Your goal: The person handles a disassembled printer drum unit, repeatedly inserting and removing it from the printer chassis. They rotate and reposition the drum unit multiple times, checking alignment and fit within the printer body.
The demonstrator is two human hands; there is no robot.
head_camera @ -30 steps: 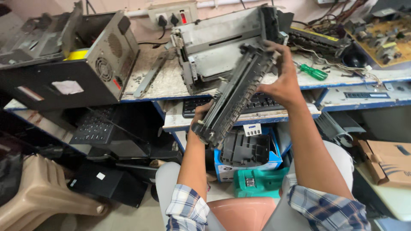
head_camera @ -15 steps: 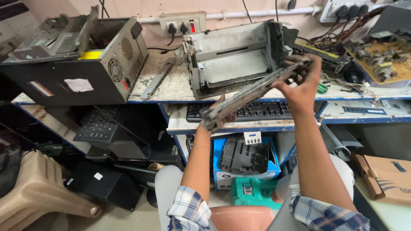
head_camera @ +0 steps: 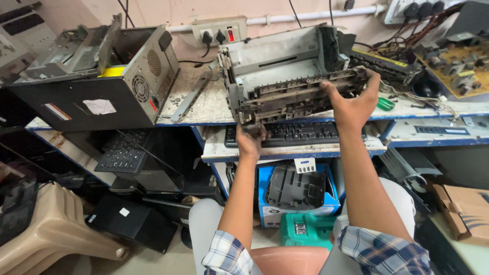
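Both your hands are up at the bench edge, gripping a long grey roller assembly (head_camera: 300,94). Your left hand (head_camera: 252,136) is clenched around its lower left end, just above the black keyboard (head_camera: 300,133) on the pull-out shelf. Your right hand (head_camera: 354,104) wraps the right end, fingers curled over the top and thumb reaching along the front. The assembly lies nearly level, pressed against the open front of the stripped grey printer chassis (head_camera: 277,61) on the speckled worktop (head_camera: 204,104). To the left on that worktop sits a black computer case (head_camera: 102,86) with its side open. A green-handled screwdriver (head_camera: 385,104) lies just right of your right hand. Below, a blue box (head_camera: 298,191) holds a dark plastic part, between your knees.
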